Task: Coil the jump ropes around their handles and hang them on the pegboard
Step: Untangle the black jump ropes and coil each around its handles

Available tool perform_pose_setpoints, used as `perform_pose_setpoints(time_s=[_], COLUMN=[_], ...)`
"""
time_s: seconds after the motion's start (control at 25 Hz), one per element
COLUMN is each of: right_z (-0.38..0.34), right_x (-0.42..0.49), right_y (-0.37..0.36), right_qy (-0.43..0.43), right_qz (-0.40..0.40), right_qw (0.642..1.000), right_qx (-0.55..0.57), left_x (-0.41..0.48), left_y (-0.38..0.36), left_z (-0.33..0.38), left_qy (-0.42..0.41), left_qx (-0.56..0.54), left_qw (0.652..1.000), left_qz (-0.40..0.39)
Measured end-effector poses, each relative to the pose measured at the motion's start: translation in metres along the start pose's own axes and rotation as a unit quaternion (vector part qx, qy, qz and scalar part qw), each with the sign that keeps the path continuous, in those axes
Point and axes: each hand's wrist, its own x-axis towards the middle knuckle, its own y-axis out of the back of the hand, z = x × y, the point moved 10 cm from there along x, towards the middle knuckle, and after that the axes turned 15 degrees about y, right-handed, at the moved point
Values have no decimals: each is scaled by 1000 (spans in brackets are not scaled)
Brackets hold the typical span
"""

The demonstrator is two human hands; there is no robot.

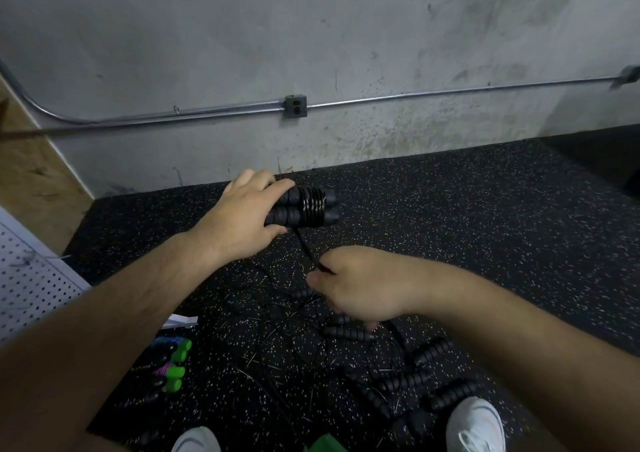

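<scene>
A scuffed grey concrete wall (311, 35) fills the background, with a metal conduit (415, 95) running across it through an outlet box (296, 106). Below it lies a black rubber floor (485, 226) flecked with white.

The left hand (247, 217) reaches forward above the floor, near the base of the wall, and grips a pair of black ribbed handles (322, 214) held side by side. Its fingers curl over the top of the pair and the thumb sits underneath. Several turns of thin black rope are wound tightly around the handles just beyond the fingertips. From under the bundle a taut rope (306, 249) runs down and toward the person into the right hand (360, 287). That hand is closed, pinching the rope between thumb and curled fingers, lower than the left hand and a little to its right.

Beneath the right hand, other black jump ropes (398, 379) lie on the floor in a loose tangle of cords and ribbed handles. To the left of that tangle sit two bundles with green handles (175, 365). A white pegboard (27, 278) shows at the left edge of the view. The toes of two white shoes (474, 424) appear at the bottom.
</scene>
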Motion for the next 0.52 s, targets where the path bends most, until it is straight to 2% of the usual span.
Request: perform_pose_setpoints(time_s=[0.04,0.12,0.24,0.36,0.52], right_z=[-8,-21,-27,-11,17], right_x=[-7,-17,-25,-23,-15], right_y=[9,39,83,108,121], right_qy=[10,31,59,85,114], right_qz=[7,71,189,237,248], right_qw=[999,983,914,885,893], right_qx=[-40,-166,-354,-391,-357], left_x=[1,-1,-9,-22,-44], left_y=[-5,-14,-17,-24,-29], left_z=[-4,-7,8,27,58], left_qy=[4,-3,-51,-102,-142], left_qx=[20,32,11,3,-45], left_qw=[1000,999,998,992,978], left_qz=[-12,-33,-41,-74,-144])
